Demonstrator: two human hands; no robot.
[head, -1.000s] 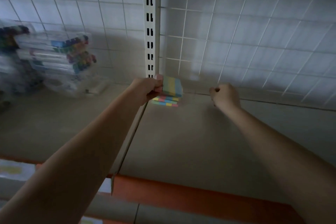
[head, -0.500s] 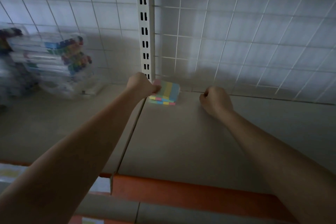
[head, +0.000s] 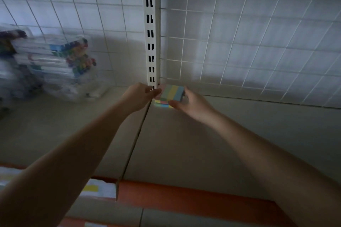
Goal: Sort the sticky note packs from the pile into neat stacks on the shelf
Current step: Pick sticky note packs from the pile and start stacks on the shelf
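A small stack of multicoloured sticky note packs [head: 171, 93] sits at the back of the beige shelf [head: 184, 143], right by the white slotted upright [head: 151, 42]. The top pack shows pink, green, yellow and blue stripes. My left hand [head: 138, 96] touches the stack's left edge with its fingertips. My right hand [head: 190, 102] cups the stack from the right, thumb at the front edge and fingers along the right side.
Clear packs of coloured markers [head: 55, 64] are piled at the far left of the shelf. A wire grid panel [head: 249, 42] backs the shelf. An orange front rail [head: 184, 197] runs along the shelf's near edge, with labelled boxes [head: 94, 189] below.
My left hand lowered the pack onto the stack and eased its grip to the left edge. My right hand opened from a fist and moved left to the stack.
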